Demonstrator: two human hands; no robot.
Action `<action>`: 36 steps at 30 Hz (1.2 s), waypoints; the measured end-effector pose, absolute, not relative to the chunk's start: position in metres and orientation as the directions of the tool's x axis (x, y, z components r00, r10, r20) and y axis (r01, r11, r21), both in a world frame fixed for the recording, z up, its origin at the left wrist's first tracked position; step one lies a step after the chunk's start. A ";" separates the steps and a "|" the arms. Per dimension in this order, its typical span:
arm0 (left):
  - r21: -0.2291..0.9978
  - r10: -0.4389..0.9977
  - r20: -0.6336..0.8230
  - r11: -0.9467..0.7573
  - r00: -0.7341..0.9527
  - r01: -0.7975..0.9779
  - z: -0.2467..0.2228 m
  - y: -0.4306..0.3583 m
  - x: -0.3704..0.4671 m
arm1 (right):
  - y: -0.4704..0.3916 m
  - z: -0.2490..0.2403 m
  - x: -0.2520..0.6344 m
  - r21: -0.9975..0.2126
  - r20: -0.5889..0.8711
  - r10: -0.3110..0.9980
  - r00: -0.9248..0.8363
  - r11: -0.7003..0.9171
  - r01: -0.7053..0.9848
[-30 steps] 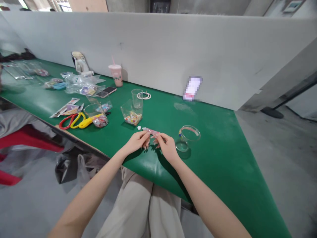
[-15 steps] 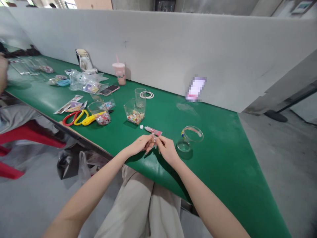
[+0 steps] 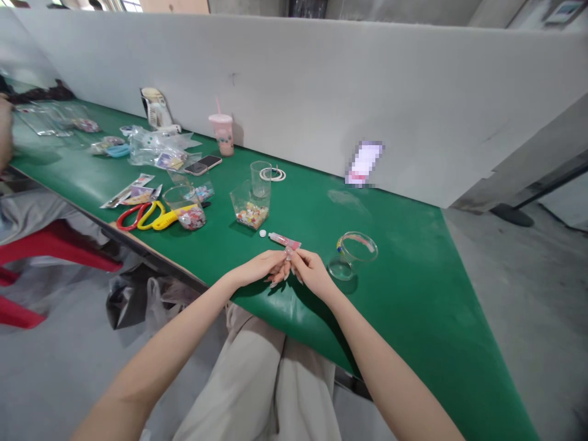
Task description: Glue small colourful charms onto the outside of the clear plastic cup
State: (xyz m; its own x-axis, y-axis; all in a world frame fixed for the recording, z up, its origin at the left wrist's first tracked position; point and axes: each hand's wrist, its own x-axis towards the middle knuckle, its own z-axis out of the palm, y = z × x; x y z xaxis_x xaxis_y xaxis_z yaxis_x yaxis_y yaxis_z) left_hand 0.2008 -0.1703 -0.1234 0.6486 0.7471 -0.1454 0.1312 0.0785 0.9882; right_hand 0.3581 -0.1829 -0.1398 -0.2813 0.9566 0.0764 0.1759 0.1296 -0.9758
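My left hand (image 3: 267,267) and my right hand (image 3: 309,269) meet over the front part of the green table, fingertips pinched together. Between them is something small and pinkish, too small to make out. Just behind the fingers lies a pink and white tube (image 3: 285,240), with a small white cap (image 3: 263,233) at its left end. A clear cup of colourful small pieces (image 3: 252,211) stands behind the cap. To the right of my right hand, a clear round dish (image 3: 340,269) sits beside a larger clear round container (image 3: 361,247).
Scissors with red and yellow handles (image 3: 142,217), a cup of pink pieces (image 3: 192,218), phones (image 3: 203,165), plastic bags (image 3: 160,149) and a pink drink cup (image 3: 223,136) are at left. A lit screen (image 3: 364,163) leans on the white partition (image 3: 294,86). A person's arm (image 3: 5,131) shows far left.
My fingers have shifted slightly, and the small pinkish thing between them shows a little more. The objects on the table have not moved.
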 end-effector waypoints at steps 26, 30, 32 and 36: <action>0.994 0.785 -0.109 0.100 0.610 0.049 -0.117 -0.172 0.199 | -0.192 -0.113 0.360 -0.953 -0.191 0.833 -0.519 -0.284 -0.106; 0.996 0.851 -0.079 0.045 0.520 0.078 -0.117 -0.172 0.200 | -0.191 -0.114 0.360 -0.925 -0.172 0.842 -0.511 -0.316 -0.209; 0.996 0.864 -0.072 0.038 0.498 0.079 -0.116 -0.173 0.200 | -0.191 -0.118 0.358 -0.911 -0.172 0.867 -0.468 -0.321 -0.258; 0.991 0.864 -0.080 0.014 0.497 0.136 -0.117 -0.174 0.201 | -0.188 -0.128 0.354 -0.931 -0.174 0.933 -0.316 -0.261 -0.255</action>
